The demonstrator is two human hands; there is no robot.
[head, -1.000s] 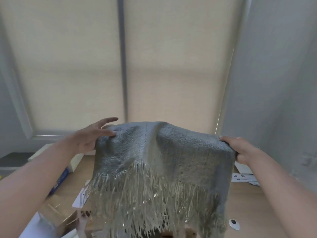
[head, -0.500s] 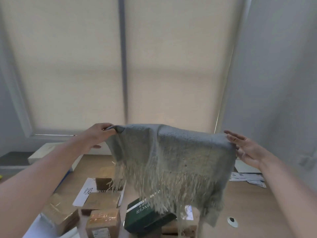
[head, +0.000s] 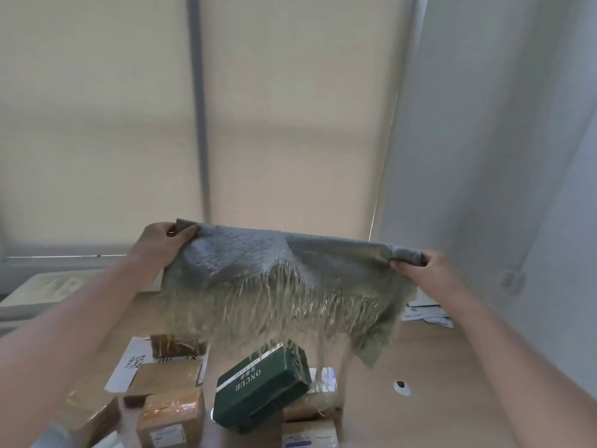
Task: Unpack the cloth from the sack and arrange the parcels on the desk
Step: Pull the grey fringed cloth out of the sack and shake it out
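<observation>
Near edge of the desk point(head: 452, 383): brown taped parcels point(head: 171, 418) crowded together, a green box point(head: 261, 388) tilted on top of another parcel, not lying flat. Loose fringe point(head: 290, 312) of the gray cloth point(head: 258, 263) dangling just above that green box, strands appearing to brush its upper corner. Likely trouble from here: fringe snagging on the box or on tape edges and tipping the leaning box if the cloth drops or sweeps sideways; cloth settling over the parcels and hiding them; one corner slipping free, since only the two top corners are held.

Higher and farther out: cloth held up over the desk, stretched between both hands, sagging slightly in the middle. Left hand point(head: 161, 247) clenched on the cloth's left top corner, thumb pressed over the edge. Right hand point(head: 420, 273) closed on the bunched right top corner, somewhat blurred. Cloth hanging below and between the hands, well above the desk surface. Sack not in sight.

Beyond: scattered papers point(head: 426, 315) at the far right of the desk, drawn window blinds point(head: 290, 124) behind.
</observation>
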